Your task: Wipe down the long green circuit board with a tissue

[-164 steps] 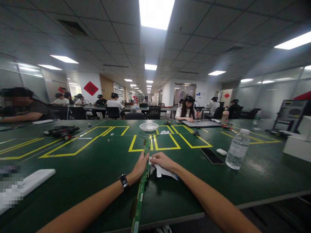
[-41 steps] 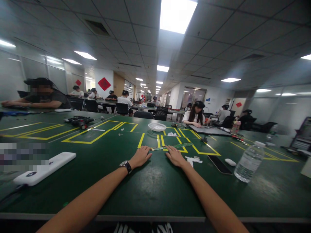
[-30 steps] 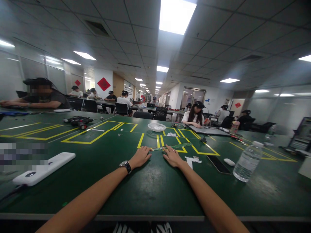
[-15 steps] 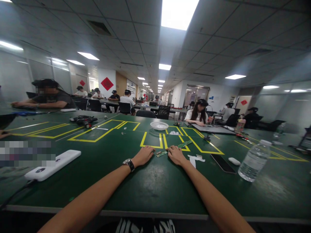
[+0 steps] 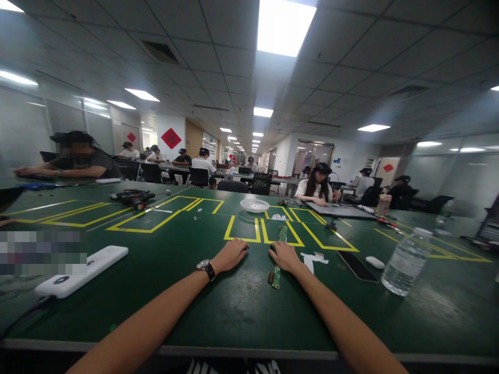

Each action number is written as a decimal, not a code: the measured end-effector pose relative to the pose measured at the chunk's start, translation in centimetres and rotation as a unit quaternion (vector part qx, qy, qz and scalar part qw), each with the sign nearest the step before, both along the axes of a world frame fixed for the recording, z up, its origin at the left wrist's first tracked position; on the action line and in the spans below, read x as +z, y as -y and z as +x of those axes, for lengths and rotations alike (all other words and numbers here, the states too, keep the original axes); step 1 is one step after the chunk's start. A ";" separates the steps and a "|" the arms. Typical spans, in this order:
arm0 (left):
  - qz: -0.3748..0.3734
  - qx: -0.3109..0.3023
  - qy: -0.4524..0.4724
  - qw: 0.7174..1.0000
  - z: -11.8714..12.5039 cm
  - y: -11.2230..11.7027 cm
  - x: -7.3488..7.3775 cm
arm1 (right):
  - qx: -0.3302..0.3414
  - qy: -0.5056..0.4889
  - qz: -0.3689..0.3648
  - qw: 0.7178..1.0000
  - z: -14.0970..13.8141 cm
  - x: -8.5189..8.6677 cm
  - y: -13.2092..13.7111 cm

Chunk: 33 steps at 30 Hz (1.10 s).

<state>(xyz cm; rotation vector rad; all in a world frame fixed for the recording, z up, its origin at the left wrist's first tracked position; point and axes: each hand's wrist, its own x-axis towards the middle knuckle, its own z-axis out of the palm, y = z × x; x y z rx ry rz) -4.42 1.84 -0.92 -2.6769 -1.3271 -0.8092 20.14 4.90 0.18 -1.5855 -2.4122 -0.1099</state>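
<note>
The slim green printed circuit board (image 5: 276, 277) lies on the green tabletop (image 5: 218, 317), running roughly away from the person, its middle hidden beneath the right hand (image 5: 285, 256). Its far end reaches into a yellow tape outline (image 5: 264, 231), while its near end shows bare, with a brown tab (image 5: 271, 277) jutting out on the left.

It should prove light and fairly stiff, though so long and narrow a strip could flex if lifted by one end. Its parts and that brown tab look fragile, so the long edges near the middle seem the safest hold, pinched lightly without pressing on the components. Bare board may slide easily on this smooth surface.

The right hand sits palm down across the strip, fingers slightly bent and close together; whether they pinch the edges or merely rest there, I cannot tell. The left hand (image 5: 231, 255) rests palm down on the tabletop, well apart from the board, fingers loosely extended and a little curled, holding nothing visible. Just beyond the right hand's outer side lies white torn paper (image 5: 311, 261), then a black smartphone (image 5: 357, 266)
</note>
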 end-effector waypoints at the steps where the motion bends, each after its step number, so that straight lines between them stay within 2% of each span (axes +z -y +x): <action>1: -0.002 0.000 -0.001 1.000 0.0 -0.1 -0.1 | 0.018 -0.008 -0.005 1.000 0.1 0.1 0.0; 4: -0.004 0.003 -0.007 1.000 0.0 -0.3 -0.2 | 0.078 -0.053 0.002 0.996 -0.2 0.6 0.5; 7: -0.003 0.006 -0.013 1.000 0.1 -0.1 0.0 | 0.099 -0.091 0.022 0.991 -0.9 1.0 1.3; 11: -0.005 0.009 -0.020 1.000 0.1 0.2 0.3 | 0.038 -0.065 0.051 0.996 -1.7 1.3 2.1; 15: -0.010 0.013 -0.019 1.000 0.1 0.3 0.4 | -0.020 0.003 0.010 1.000 -1.7 1.2 2.3; 20: -0.031 0.007 0.017 0.999 0.6 0.6 0.5 | 0.006 0.010 -0.003 1.000 -1.5 1.4 2.5; 24: -0.074 -0.008 0.087 0.993 2.1 1.1 0.5 | 0.015 -0.012 0.005 1.000 -1.8 1.4 2.5; 29: -0.170 -0.014 0.207 0.963 4.2 1.7 0.7 | 0.015 -0.050 0.021 0.998 -2.5 1.7 2.8; 33: -0.247 -0.061 0.352 0.901 4.8 1.8 0.6 | 0.039 -0.059 0.040 0.997 -3.4 2.2 4.0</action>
